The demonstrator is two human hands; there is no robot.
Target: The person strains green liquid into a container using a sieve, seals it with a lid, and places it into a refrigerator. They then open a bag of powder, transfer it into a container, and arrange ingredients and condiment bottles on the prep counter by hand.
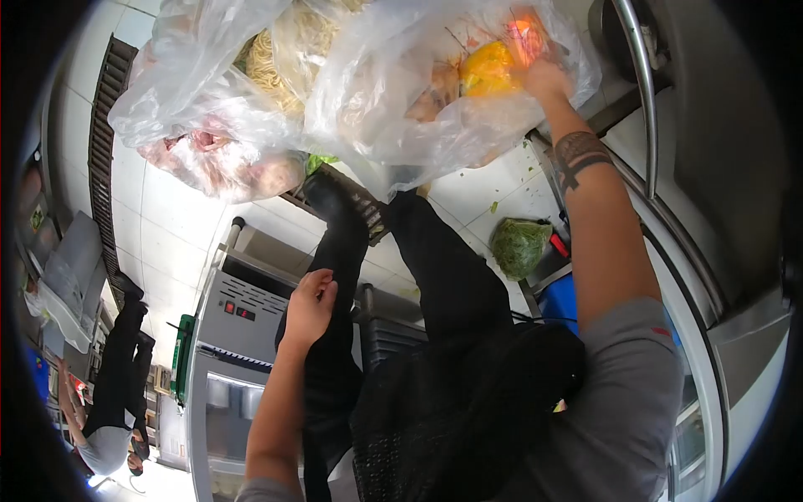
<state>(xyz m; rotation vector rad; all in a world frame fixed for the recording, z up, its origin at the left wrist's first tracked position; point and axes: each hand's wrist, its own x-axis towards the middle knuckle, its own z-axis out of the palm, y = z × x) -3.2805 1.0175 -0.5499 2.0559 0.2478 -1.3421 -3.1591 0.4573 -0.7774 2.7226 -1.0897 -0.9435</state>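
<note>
Fingers of the left hand [311, 305] are loosely curled and partly open above the black-clad left leg [333, 276], with nothing seen in them. Farther out, the tattooed right arm [615, 226] reaches to a large, cloudy-clear plastic bag [368, 109]. The right hand [548, 81] is at a glossy orange-red item [525, 40] there; its fingers are partly hidden, so I cannot tell how far they are closed or whether they grip it. A bright yellow item [488, 70] lies just beside it.

The film looks thin, soft and slippery, likely to stretch or tear under a pinch; a gathered fistful of the rim would hold better. The load seems heavy and slack, so a hand beneath would help. To its left, pale noodle-like strands [269, 75] and a clear bag of pinkish, meat-like pieces [242, 167] look limp and apt to sag.

White floor tiles [171, 201] run past a dark slotted grate [104, 151], and another person [104, 448] is well apart at the far left.
</note>
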